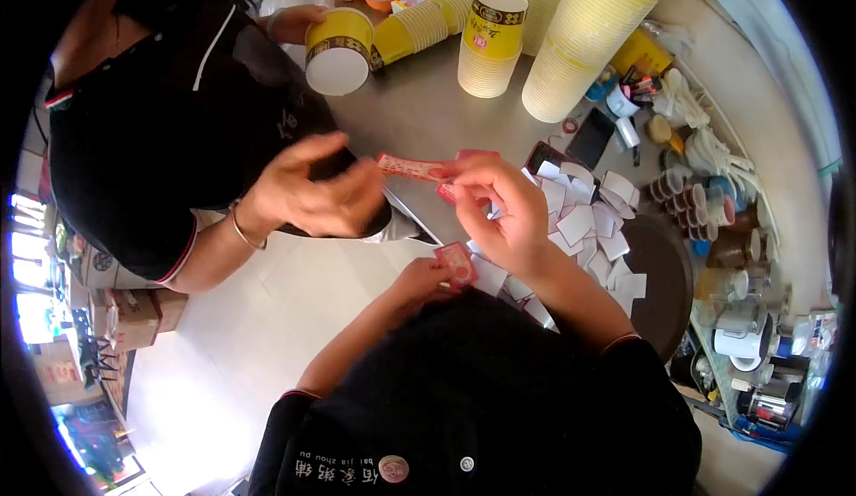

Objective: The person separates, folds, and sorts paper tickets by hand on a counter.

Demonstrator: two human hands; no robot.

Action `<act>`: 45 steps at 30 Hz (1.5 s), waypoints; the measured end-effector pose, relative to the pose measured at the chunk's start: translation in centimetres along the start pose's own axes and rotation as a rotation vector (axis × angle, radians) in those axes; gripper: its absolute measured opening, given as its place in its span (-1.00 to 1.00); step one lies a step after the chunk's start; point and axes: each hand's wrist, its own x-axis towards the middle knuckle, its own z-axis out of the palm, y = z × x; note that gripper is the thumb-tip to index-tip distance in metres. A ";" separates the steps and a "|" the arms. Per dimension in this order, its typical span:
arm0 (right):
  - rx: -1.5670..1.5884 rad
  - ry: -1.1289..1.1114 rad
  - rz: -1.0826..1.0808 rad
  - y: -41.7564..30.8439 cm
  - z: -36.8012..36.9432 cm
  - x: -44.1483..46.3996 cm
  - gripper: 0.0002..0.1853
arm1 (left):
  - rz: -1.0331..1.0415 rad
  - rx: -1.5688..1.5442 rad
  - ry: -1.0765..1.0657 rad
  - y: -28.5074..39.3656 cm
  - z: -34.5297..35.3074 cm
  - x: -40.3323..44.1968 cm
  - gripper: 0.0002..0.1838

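Observation:
My right hand (506, 206) is raised over the metal counter, its thumb and fingers pinching a red printed strip (410, 168) that points left, with more red pieces beside the fingers. Lower down, close to my body, my left hand (421, 280) grips a red card (457, 264). A co-worker's blurred hand (321, 194) is at the far end of the strip; whether it touches the strip I cannot tell. Many white cards (580, 221) lie in a loose pile right of my hands.
The co-worker's other hand (298, 23) is at a yellow paper bowl (339, 54). Stacks of yellow bowls (493, 43) stand and lie at the back of the counter (401, 108). A round brown tray (655, 273), phones (590, 139), cups and jars are on the right.

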 end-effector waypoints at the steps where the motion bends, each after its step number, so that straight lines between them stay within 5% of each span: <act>1: -0.001 -0.001 -0.013 -0.1 0.2 0.0 -0.85 | 0.011 -0.070 -0.030 0.1 0.3 0.6 -0.69; 4: 0.008 -0.014 -0.010 -0.3 0.4 0.1 -0.83 | 0.058 -0.218 -0.073 -1.4 0.7 4.5 -0.70; 6: 0.011 -0.024 0.007 -0.4 0.4 0.0 -0.83 | 0.116 -0.002 -0.052 -2.6 0.7 7.6 -0.70; 12: -0.165 0.031 -0.092 -1.4 -1.1 0.3 -0.82 | 0.041 0.141 -0.015 2.6 2.8 3.1 -0.70; 21: -0.212 -0.124 -0.148 -2.0 -2.4 0.0 -0.77 | 0.382 0.226 -0.206 8.7 7.4 1.0 -0.75; 28: -0.469 0.058 0.204 1.5 -4.7 -4.4 -0.71 | 0.591 0.185 -0.140 5.7 3.1 -3.2 -0.80; 30: 0.028 -0.229 0.655 1.0 -4.5 -4.7 -0.64 | 0.617 0.209 -0.102 6.1 2.6 -5.6 -0.83; 34: 0.398 -0.041 0.845 -0.3 -3.6 -3.6 -0.78 | 0.572 -0.078 -0.060 5.7 1.8 -8.9 -0.84; 45: 0.484 -0.064 0.716 -1.6 -1.8 -2.4 -0.84 | 0.618 -0.304 0.004 5.5 1.3 -11.6 -0.89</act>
